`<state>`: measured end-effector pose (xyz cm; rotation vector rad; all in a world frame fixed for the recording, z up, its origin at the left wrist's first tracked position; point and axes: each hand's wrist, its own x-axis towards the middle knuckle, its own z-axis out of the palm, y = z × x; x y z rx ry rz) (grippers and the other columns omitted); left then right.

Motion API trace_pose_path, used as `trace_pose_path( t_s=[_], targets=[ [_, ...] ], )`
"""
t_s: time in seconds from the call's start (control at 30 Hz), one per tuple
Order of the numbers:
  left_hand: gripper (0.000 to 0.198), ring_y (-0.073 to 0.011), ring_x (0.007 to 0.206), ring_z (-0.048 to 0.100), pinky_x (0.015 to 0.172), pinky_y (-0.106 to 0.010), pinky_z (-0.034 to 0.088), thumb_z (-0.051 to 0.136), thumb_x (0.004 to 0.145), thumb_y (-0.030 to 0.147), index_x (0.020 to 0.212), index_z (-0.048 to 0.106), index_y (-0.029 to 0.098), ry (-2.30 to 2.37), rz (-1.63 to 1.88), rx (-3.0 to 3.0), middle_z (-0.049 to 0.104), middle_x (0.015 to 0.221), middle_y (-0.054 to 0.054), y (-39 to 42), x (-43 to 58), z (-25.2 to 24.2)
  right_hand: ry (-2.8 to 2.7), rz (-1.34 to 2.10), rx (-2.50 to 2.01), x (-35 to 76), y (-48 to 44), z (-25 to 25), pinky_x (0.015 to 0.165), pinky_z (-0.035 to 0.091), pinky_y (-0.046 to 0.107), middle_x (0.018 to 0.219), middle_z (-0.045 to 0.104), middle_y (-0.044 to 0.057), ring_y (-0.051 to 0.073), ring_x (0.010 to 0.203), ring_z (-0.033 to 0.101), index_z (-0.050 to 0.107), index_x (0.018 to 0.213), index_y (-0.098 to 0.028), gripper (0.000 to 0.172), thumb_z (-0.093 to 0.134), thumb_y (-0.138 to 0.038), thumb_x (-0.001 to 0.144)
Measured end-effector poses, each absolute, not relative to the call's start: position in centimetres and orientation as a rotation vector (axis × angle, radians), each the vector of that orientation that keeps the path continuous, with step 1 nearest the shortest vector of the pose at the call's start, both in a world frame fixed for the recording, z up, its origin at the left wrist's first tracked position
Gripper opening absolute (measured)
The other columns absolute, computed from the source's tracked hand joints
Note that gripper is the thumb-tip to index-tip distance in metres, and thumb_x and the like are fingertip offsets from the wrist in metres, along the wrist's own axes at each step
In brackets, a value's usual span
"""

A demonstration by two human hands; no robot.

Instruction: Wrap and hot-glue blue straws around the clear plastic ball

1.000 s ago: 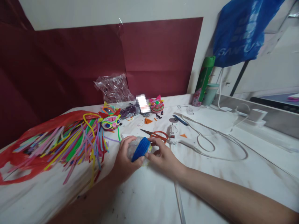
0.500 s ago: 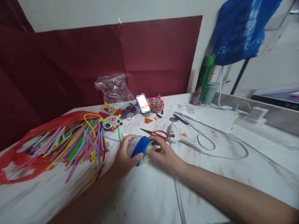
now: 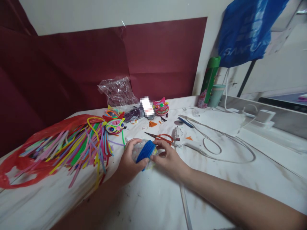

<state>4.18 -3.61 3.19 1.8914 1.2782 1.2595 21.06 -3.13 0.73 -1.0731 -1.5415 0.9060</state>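
Between my two hands is a rounded, clear plastic ball-like piece with a broad blue fuzzy band (image 3: 145, 150) across it and some yellow at its right side. My left hand (image 3: 130, 159) wraps its left side, thumb on the front. My right hand (image 3: 169, 159) grips the right side with thumb and fingers. Just beyond lie orange-handled scissors (image 3: 164, 137), blades pointing left. A white glue gun (image 3: 177, 135) lies to the right of them, its cord looping over the table.
On the left, many coloured pipe cleaners (image 3: 79, 147) lie on a red plastic bag (image 3: 21, 183), by a decorated animal face (image 3: 114, 125). A pink cat-like face (image 3: 161, 108), a blue pen-like tool (image 3: 185, 122) and a clear bag (image 3: 117, 91) lie farther back. A green spray can (image 3: 209, 81) stands right.
The blue-banded piece has turned slightly in my hands, and the view has shifted a little. Both hands keep their hold.
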Motion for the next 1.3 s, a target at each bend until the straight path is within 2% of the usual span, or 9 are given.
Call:
trace_pose_path(
  t_s=[0.27,0.43,0.63,0.77,0.9,0.93,1.07,1.2,1.3],
  targets=[
    [0.047,-0.0314,0.117,0.047,0.099,-0.046,0.035,0.057,0.069,0.033,0.113,0.049,0.018,1.169,1.21,1.803,0.051,0.122,-0.012,-3.4,3.4,3.2,-1.514,0.936,-1.094,20.8,-3.5,1.1,0.079,0.046,0.035,0.104,0.059,0.007,0.021,0.097,0.053,0.053,0.103,-0.019,0.041,0.063,-0.025,0.064],
    [0.06,-0.0327,0.117,0.047,0.1,-0.045,0.035,0.067,0.061,0.031,0.116,0.048,0.017,1.204,1.168,1.836,0.05,0.124,-0.013,-3.1,3.4,3.3,-1.529,0.931,-1.073,20.9,-3.3,1.1,0.079,0.046,0.035,0.103,0.058,0.006,0.021,0.095,0.054,0.051,0.105,-0.02,0.043,0.065,-0.027,0.065],
    [0.061,-0.0305,0.111,0.053,0.096,-0.044,0.04,0.068,0.064,0.03,0.121,0.046,0.02,1.225,1.11,1.801,0.054,0.12,-0.011,-2.3,3.2,2.9,-1.556,0.847,-1.132,20.4,-3.1,0.8,0.081,0.047,0.034,0.104,0.059,0.008,0.021,0.095,0.055,0.052,0.106,-0.017,0.043,0.068,-0.024,0.066],
    [0.064,-0.0314,0.111,0.053,0.095,-0.045,0.041,0.068,0.062,0.031,0.12,0.045,0.021,1.286,1.189,1.666,0.054,0.121,-0.011,-2.2,3.2,2.8,-1.733,0.821,-1.135,22.1,-2.2,2.7,0.078,0.049,0.03,0.109,0.061,0.009,0.019,0.096,0.059,0.052,0.114,-0.017,0.042,0.064,-0.029,0.076],
    [0.064,-0.0298,0.113,0.053,0.096,-0.042,0.041,0.066,0.064,0.031,0.124,0.044,0.023,1.351,1.235,1.553,0.053,0.123,-0.01,-2.1,2.7,3.1,-2.062,0.263,-1.553,27.2,-0.8,6.0,0.084,0.046,0.029,0.116,0.062,0.012,0.02,0.101,0.06,0.056,0.116,-0.015,0.035,0.049,-0.035,0.088],
    [0.064,-0.0294,0.113,0.053,0.095,-0.041,0.042,0.066,0.064,0.031,0.123,0.045,0.022,1.352,1.252,1.53,0.053,0.124,-0.01,-2.0,2.4,3.2,-2.183,0.012,-1.74,28.7,-0.4,6.6,0.086,0.045,0.031,0.115,0.062,0.013,0.022,0.104,0.059,0.06,0.111,-0.015,0.032,0.048,-0.034,0.088],
    [0.061,-0.0284,0.109,0.055,0.089,-0.037,0.045,0.065,0.064,0.036,0.12,0.046,0.02,1.321,1.327,1.44,0.053,0.123,-0.011,-1.6,1.6,3.2,-2.249,-0.137,-1.926,32.6,1.1,6.4,0.077,0.046,0.04,0.094,0.068,0.024,0.035,0.097,0.061,0.068,0.09,-0.006,0.025,0.058,-0.023,0.075],
    [0.061,-0.0283,0.105,0.056,0.087,-0.038,0.046,0.068,0.062,0.035,0.118,0.048,0.021,1.306,1.358,1.404,0.055,0.119,-0.011,-1.5,1.5,3.0,-2.343,-0.101,-1.954,33.0,1.5,3.9,0.065,0.045,0.034,0.084,0.07,0.019,0.032,0.084,0.065,0.07,0.082,-0.01,0.021,0.058,-0.019,0.067],
    [0.061,-0.0293,0.107,0.056,0.09,-0.039,0.044,0.068,0.062,0.034,0.119,0.049,0.021,1.311,1.369,1.388,0.056,0.12,-0.01,-1.4,1.5,2.7,-2.359,-0.101,-1.925,32.5,1.4,2.7,0.065,0.044,0.032,0.089,0.069,0.017,0.03,0.085,0.064,0.068,0.085,-0.012,0.023,0.057,-0.017,0.066]
  ],
)
